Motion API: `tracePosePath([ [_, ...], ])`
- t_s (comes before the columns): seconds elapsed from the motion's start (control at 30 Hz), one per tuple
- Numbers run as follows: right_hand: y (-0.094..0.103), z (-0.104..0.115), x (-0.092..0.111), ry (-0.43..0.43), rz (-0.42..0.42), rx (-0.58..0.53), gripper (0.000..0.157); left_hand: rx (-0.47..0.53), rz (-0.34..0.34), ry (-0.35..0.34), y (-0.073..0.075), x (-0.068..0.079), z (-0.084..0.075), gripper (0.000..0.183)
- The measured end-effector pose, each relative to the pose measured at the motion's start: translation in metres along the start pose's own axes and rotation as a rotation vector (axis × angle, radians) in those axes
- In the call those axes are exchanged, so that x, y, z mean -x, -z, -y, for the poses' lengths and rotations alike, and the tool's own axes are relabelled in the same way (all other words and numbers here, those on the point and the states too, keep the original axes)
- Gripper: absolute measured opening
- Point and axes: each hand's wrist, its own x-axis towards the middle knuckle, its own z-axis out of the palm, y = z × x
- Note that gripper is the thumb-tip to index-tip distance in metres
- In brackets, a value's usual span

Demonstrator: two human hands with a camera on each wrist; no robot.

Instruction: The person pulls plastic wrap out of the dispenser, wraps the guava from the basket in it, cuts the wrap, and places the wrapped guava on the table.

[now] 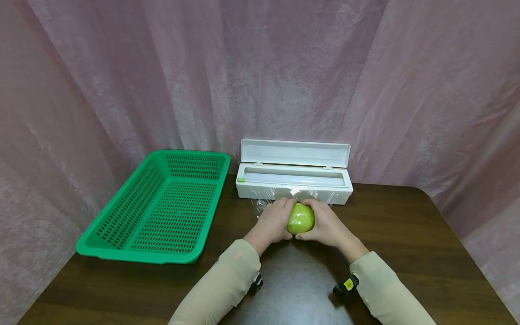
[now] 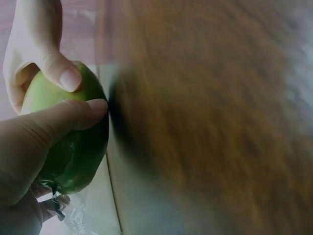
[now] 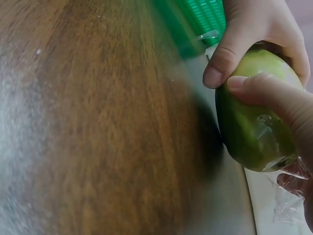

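A green apple (image 1: pixel 301 219) is held between both hands in front of the white box. My left hand (image 1: pixel 276 221) grips its left side, thumb on the near face. From the right, my right hand (image 1: pixel 327 224) grips it the same way, the two thumbs close together. Clear plastic wrap (image 3: pixel 288 203) clings to the fruit and bunches by the fingers; crinkled wrap (image 1: pixel 260 206) also shows beside the left hand in the head view. Both wrist views show the apple (image 2: pixel 73 152) with thumbs pressed on its skin. Some fingertips are hidden behind it.
Just beyond the hands stands a white cling-wrap box (image 1: pixel 292 192), its lid (image 1: pixel 295 153) raised, a roll (image 1: pixel 294 179) inside. To the left lies a green slotted basket (image 1: pixel 170 216) with nothing in it. A pink curtain (image 1: pixel 284 67) hangs behind the dark wooden table (image 1: pixel 406 234).
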Motion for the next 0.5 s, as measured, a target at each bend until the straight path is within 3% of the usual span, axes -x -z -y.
tracePosePath([
  [0.33,-0.004,-0.001,0.006,0.06,0.0,-0.007,0.105,0.158,-0.019,0.031,0.001,0.0,0.011,0.091],
  [0.5,0.002,0.003,0.007,0.058,-0.054,-0.053,0.096,0.272,-0.036,0.038,0.006,0.002,0.013,0.088],
])
